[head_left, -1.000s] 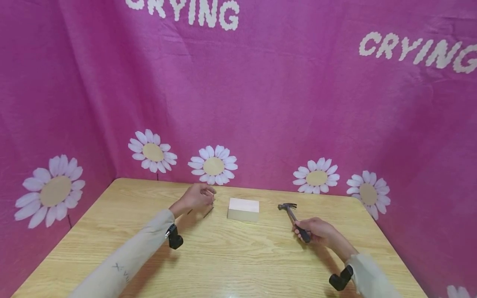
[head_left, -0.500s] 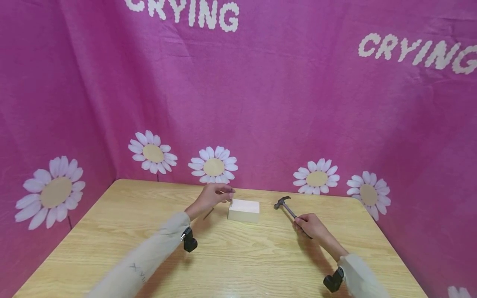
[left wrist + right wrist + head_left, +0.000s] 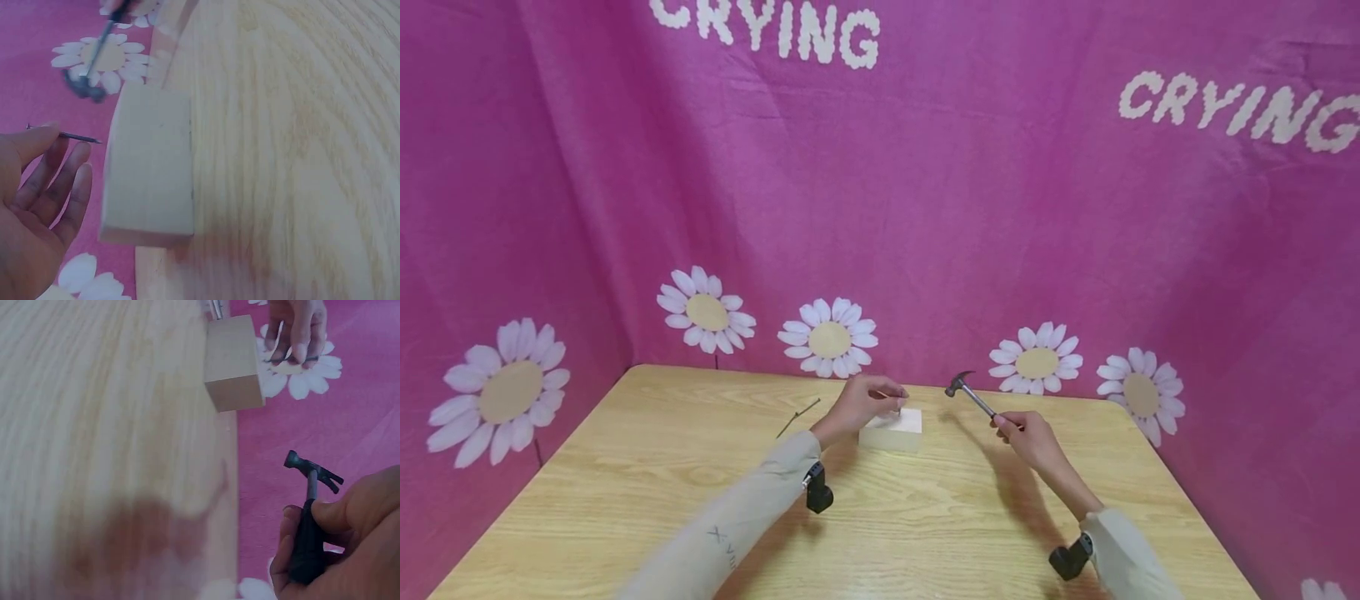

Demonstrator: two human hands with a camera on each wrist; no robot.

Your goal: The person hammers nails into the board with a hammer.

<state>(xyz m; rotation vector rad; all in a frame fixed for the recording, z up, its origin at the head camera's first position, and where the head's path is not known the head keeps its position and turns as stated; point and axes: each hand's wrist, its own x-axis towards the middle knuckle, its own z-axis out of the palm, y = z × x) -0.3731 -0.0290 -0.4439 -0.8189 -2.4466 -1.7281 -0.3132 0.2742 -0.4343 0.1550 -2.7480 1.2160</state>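
My left hand point(image 3: 867, 402) is over the top of a pale wooden block point(image 3: 891, 438). In the left wrist view its thumb and fingertips pinch a dark nail point(image 3: 80, 137), whose point faces the block. The nail's tip is apart from the wood there. My right hand point(image 3: 1032, 440) grips the black handle of a claw hammer point(image 3: 974, 397). The hammer is raised to the right of the block, its head up and toward the back. In the right wrist view the fingers wrap round the hammer's handle point(image 3: 307, 544).
Thin dark nails point(image 3: 797, 417) lie on the wooden table point(image 3: 910, 525) left of the block. A magenta cloth point(image 3: 925, 208) with daisies and white lettering hangs behind and at both sides. Small black cameras sit on both wrists.
My left hand has moved right, from beside the nails to over the block, with a nail in its fingers. The right hand has lifted the hammer and its head has swung up and left.
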